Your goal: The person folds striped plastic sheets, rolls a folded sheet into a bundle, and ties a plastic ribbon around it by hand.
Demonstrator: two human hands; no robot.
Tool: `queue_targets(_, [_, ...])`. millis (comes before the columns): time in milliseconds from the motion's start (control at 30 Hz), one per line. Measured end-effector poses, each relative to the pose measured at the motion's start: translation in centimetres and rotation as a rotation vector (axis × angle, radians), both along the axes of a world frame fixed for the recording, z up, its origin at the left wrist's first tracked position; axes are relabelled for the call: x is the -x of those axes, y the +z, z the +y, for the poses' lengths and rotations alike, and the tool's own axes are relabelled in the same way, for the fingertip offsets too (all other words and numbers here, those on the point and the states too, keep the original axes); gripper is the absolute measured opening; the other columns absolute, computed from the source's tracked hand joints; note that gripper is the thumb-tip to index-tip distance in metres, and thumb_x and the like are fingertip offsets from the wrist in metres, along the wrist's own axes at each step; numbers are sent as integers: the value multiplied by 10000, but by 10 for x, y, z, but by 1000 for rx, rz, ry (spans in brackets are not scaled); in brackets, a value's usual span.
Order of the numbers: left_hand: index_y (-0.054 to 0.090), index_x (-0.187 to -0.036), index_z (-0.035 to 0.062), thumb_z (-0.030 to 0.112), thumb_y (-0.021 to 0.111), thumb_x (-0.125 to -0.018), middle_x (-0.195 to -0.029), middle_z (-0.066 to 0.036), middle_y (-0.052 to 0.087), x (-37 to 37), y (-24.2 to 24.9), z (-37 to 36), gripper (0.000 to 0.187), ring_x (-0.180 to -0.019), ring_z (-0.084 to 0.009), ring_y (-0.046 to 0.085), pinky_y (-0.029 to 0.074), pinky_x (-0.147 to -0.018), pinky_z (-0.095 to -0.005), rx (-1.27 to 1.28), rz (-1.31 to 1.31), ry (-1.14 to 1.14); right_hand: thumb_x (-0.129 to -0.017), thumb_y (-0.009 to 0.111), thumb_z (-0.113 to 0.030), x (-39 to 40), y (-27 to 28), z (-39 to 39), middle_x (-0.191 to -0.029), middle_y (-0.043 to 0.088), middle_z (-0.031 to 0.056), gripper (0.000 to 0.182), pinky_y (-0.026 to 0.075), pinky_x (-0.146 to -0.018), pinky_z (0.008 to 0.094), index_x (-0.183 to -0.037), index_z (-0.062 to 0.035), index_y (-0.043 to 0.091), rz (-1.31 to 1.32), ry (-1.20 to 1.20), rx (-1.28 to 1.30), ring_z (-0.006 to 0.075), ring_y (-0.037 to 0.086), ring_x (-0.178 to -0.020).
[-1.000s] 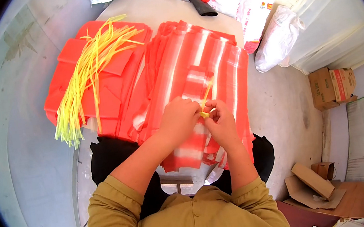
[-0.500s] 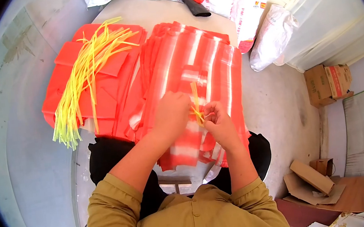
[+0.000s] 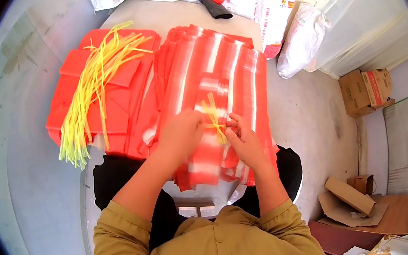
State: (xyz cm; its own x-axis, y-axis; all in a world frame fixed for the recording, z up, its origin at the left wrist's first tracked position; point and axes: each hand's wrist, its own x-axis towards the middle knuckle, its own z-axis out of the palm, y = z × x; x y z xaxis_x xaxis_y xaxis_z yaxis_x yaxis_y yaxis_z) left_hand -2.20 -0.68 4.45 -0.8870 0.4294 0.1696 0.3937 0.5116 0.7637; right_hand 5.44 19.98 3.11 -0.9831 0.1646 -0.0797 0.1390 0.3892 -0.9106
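A stack of red-and-white striped plastic sheets (image 3: 244, 80) lies in front of me, with a yellow tie (image 3: 218, 126) knotted around its middle. My left hand (image 3: 182, 132) is on the left of the knot, its fingers closed at a strand of the tie. To the right of the knot, my right hand (image 3: 244, 140) has its thumb and forefinger by the other side of the tie, pinched close together; the small gap between them is hard to make out. Loose yellow strips (image 3: 90, 90) lie over folded red plastic (image 3: 71, 87) on the left.
White printed sacks (image 3: 271, 14) and a black-and-red item (image 3: 215, 6) are at the back. A white bundle (image 3: 303, 40) leans at the right. Cardboard boxes (image 3: 356, 92) stand against the right wall, and opened cardboard (image 3: 346, 207) lies at the lower right.
My left hand has moved a little left and down, away from the knot. The fingers of my right hand look slightly looser, and the tie's upper ends lean further left.
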Motion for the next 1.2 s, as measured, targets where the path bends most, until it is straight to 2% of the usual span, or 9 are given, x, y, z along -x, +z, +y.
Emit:
queue_targets(333, [669,-1134,33,303,720,-941,-1107,-153,686,-14,10,-21,335,-984,-292,693,550,-857,-394,-163,-214,-15,-1072,503,-203,-2,55,-36,-1419,546,130,518,518,-955,333,-1555,-57,382,12,98,427,202,597,-1210])
queue_targets(400, [598,-1275,17,268,691,-986,-1192,-140,675,-9,3,-22,394,-1022,-240,694,571,-866,-380,-573,-686,-58,-1062,523,-184,-6,66,-43,-1523,495,147,542,502,-1009,354,-1561,-46,362,100,263,594,250,550,-1341])
queue_targets(467, [507,-1406,27,226,680,-1013,-1243,-120,656,-8,8,-24,474,-1075,-227,685,593,-889,-396,-855,-1155,-19,-1054,547,-173,-3,61,-44,-1514,502,143,573,494,-1021,362,-1570,-37,339,127,165,227,242,558,-1322])
queue_targets(567, [496,-1418,24,176,690,-1001,-1250,-127,653,-9,-7,-22,485,-1098,-229,681,595,-905,-402,-879,-1160,-23,-1040,581,-154,5,45,-40,-1519,498,145,629,482,-1034,354,-1589,-31,301,110,-15,1,214,566,-1289])
queue_targets(767, [429,-1473,26,142,691,-994,-1309,-136,625,-10,-1,-18,559,-1151,-224,657,582,-942,-416,-847,-1163,-94,-1002,627,-91,-7,22,-40,-1249,665,113,713,510,-923,277,-1612,-29,263,-128,-199,469,137,640,-1052])
queue_targets(900, [396,-1500,28,130,697,-988,-1344,-135,605,-15,-5,-8,603,-1179,-219,636,565,-968,-398,-755,-1096,-144,-983,627,-20,-10,48,-50,-1023,707,59,737,521,-833,241,-1617,-32,250,26,-258,494,114,662,-932])
queue_targets(1033, [383,-1503,5,75,700,-968,-1367,-144,585,-22,-11,2,626,-1206,-214,611,538,-1008,-380,-448,-1030,-195,-997,594,2,-2,38,-32,-1102,702,86,734,530,-849,253,-1624,-40,216,255,-375,555,120,664,-981])
queue_targets(1067, [382,-1502,-3,57,700,-962,-1373,-147,580,-23,-6,2,629,-1214,-214,604,530,-1018,-376,-309,-1044,-213,-1021,576,-29,-6,42,-25,-1293,659,140,714,528,-930,288,-1628,-43,201,142,-356,402,146,647,-1097])
queue_targets(1200, [397,-1469,-35,-13,688,-945,-1371,-152,575,-31,-27,13,600,-1204,-213,602,514,-1033,-376,-558,-1122,-236,-1057,531,-80,-9,20,-10,-1567,436,176,681,444,-1097,355,-1643,-73,185,-11,-266,580,194,528,-1321])
